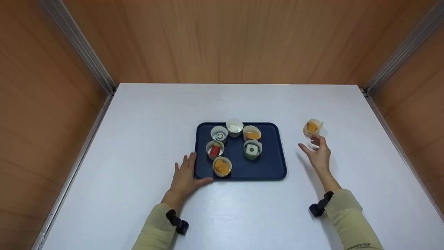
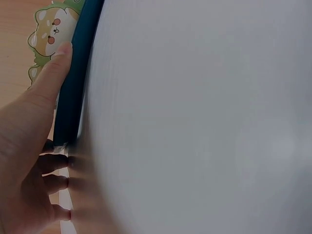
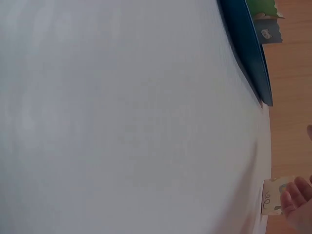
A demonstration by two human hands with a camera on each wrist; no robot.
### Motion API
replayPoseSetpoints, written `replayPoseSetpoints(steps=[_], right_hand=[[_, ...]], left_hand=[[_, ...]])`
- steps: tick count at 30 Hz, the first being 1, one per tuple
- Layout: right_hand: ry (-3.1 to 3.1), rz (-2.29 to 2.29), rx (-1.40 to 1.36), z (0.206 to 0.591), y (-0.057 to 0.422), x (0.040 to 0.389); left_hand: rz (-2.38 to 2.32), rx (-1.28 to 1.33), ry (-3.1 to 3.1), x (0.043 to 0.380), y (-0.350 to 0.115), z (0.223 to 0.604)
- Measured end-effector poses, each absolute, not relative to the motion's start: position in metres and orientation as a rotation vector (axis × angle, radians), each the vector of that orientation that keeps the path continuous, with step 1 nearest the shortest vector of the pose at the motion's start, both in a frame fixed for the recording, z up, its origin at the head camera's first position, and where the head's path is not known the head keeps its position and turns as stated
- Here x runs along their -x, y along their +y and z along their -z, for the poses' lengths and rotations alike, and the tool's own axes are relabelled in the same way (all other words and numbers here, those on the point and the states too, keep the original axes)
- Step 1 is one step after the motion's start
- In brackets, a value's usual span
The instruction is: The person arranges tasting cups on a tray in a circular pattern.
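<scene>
A dark blue tray (image 1: 270, 163) lies on the white table with several paper baking cups on it. My left hand (image 1: 185, 180) rests at its front left corner, fingers straight along the left side and thumb on the front edge. Close to that thumb is a cup with orange-yellow filling (image 1: 222, 166); an animal drawing on a cup (image 2: 52, 31) shows in the left wrist view. To the right of the tray, another paper cup with orange filling (image 1: 312, 127) sits slightly tilted on the table. Just in front of it is my right hand (image 1: 319, 154), thumb spread from the fingers, nothing gripped.
Also on the tray are a cup with a red piece (image 1: 215, 150), a cup with a white-and-green block (image 1: 252, 149), an orange-filled cup (image 1: 252, 134), a white-filled cup (image 1: 235, 127) and a blue-grey cup (image 1: 219, 134). Wooden panels (image 1: 222, 41) enclose the table (image 1: 156, 114).
</scene>
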State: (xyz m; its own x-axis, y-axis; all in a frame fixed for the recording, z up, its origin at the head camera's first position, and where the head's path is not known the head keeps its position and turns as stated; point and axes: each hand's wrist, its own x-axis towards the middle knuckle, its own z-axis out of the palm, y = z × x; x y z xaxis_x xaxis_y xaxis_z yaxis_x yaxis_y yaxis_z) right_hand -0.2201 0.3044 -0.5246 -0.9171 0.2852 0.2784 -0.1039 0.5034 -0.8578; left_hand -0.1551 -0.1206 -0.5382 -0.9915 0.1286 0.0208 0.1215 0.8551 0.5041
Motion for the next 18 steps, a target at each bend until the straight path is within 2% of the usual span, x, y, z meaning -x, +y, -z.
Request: replayPoseSetpoints(steps=[18], right_hand=[[-2.378, -1.384, 0.375, 0.517, 0.328, 0.249]], left_hand=[[-0.810, -0.200, 3.008, 0.155, -0.121, 0.538]])
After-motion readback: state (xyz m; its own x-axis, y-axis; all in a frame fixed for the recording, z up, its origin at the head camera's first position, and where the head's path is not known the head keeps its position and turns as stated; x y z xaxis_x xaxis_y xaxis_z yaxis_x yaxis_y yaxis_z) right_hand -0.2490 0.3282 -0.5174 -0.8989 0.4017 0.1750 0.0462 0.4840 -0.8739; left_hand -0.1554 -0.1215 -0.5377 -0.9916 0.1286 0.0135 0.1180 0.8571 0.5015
